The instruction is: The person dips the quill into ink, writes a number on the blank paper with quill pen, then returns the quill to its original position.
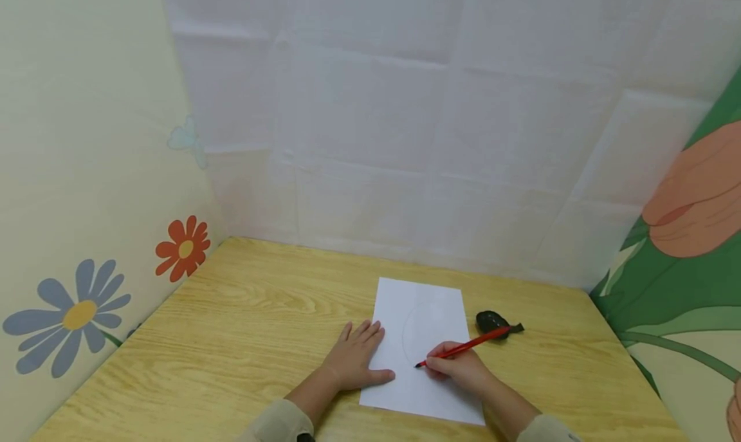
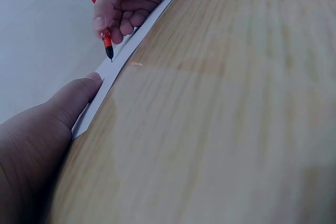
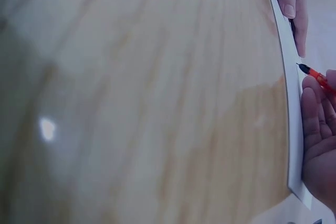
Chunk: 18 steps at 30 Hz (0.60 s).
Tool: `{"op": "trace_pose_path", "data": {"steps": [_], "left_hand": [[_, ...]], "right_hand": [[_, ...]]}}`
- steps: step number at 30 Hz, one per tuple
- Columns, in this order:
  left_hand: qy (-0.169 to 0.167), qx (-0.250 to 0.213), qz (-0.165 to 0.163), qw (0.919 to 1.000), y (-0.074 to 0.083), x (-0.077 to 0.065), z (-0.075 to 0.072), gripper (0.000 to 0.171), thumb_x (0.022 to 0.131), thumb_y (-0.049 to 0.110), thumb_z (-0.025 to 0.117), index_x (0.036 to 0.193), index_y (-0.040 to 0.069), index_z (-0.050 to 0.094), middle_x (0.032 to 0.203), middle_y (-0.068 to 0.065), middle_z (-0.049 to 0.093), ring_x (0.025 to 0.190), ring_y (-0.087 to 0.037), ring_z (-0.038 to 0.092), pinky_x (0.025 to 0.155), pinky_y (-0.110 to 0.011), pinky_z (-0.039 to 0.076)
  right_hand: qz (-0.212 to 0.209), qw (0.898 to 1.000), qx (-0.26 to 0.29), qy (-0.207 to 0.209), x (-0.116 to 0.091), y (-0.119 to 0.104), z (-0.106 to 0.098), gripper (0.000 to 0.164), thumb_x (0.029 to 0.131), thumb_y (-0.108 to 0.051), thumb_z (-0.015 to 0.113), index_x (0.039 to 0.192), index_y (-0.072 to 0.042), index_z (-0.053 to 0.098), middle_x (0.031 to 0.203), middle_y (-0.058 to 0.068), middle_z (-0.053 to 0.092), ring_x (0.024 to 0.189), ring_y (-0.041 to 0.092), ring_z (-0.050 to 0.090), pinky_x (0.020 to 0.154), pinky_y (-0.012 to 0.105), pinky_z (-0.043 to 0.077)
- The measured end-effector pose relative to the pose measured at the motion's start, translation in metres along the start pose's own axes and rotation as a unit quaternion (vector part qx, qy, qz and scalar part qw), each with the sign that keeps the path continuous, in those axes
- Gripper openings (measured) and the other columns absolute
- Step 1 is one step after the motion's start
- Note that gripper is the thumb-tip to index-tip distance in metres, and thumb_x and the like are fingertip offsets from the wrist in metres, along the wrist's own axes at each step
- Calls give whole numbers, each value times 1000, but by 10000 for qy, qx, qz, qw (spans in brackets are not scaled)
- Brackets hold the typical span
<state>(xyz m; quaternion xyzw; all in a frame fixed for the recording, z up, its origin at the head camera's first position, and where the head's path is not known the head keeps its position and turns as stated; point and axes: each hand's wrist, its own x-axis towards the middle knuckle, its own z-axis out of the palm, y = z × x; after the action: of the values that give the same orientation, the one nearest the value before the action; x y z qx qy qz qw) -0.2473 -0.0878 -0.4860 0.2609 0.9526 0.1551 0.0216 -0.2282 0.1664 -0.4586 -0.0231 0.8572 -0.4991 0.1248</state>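
A sheet of white paper [image 1: 419, 300] lies on the wooden table, bearing a faint curved line left of its middle. My left hand [image 1: 356, 358] rests flat over the paper's left edge, fingers straight and thumb out to the side. In my right hand [image 1: 460, 368] a slim red pencil [image 1: 469, 344] with a black tip is pinched between thumb and fingers. Its tip meets the paper, or nearly so, at the lower end of the curve. The left wrist view shows the pencil [image 2: 106, 38] beyond the left thumb [image 2: 79, 95].
Right of the paper lies a dark, shiny, rounded object [image 1: 491, 322] with a narrow stub; its kind is unclear. The wood-grain table [image 1: 260, 300] meets a white sheet hanging behind it. Flower-patterned walls [image 1: 87, 204] flank both sides.
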Motion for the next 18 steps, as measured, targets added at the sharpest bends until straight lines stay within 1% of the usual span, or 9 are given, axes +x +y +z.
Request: {"op": "trace_pose_path", "data": {"steps": [10, 18], "left_hand": [[51, 0, 32, 10000, 0, 0, 0, 94, 85, 72, 53, 152, 8, 36, 161, -8, 31, 151, -28, 23, 122, -57, 13], [42, -2, 10, 10000, -1, 0, 0, 95, 84, 72, 53, 152, 9, 36, 161, -8, 31, 151, -28, 23, 122, -56, 13]], "right_hand": [[-79, 9999, 68, -1, -4, 1, -2, 23, 88, -19, 72, 98, 2, 69, 77, -1, 70, 71, 11, 63, 68, 27, 53], [-112, 9998, 152, -34, -5, 4, -4, 24, 88, -19, 72, 97, 3, 68, 77, -1, 70, 71, 10, 63, 68, 27, 55]]}}
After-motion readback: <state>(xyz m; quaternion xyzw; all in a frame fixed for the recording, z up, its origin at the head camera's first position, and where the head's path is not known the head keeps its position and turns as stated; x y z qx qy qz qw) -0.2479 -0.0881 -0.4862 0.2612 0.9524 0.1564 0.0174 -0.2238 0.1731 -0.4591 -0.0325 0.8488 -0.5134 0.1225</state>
